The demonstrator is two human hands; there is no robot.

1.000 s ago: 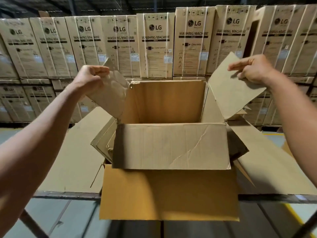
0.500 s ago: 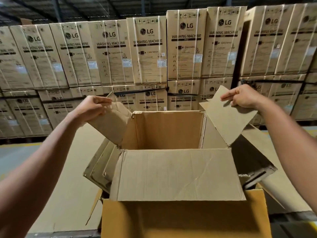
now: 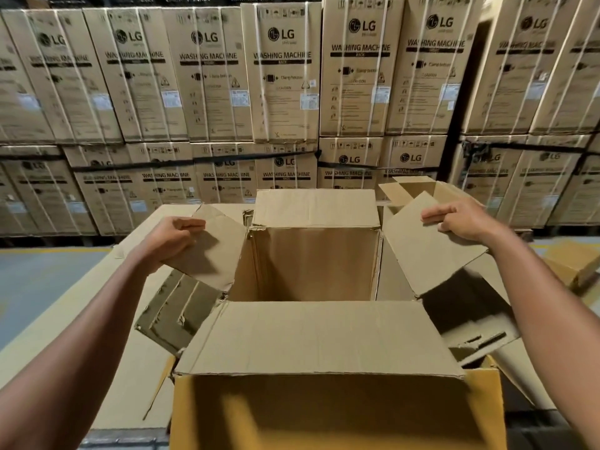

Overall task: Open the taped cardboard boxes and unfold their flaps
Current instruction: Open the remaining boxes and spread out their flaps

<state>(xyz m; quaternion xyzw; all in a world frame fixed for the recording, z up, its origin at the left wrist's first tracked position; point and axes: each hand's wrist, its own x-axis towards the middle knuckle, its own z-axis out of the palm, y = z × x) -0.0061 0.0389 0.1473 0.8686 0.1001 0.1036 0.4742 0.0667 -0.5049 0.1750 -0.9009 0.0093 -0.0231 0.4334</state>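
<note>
Head view: side flaps (image 3: 207, 251) now lower, outward.

Warehouse: strapped LG washing machine cartons (image 3: 285, 76) stacked two high wall to wall, concrete floor (image 3: 42, 274) w/ yellow line.

Both bare forearms reach forward and apart, wrists raised. The left hand (image 3: 173, 237) has its fingers curled and thumb pinched inward. The right hand (image 3: 461, 217) is curled too, index finger extended leftward, knuckles up.
</note>
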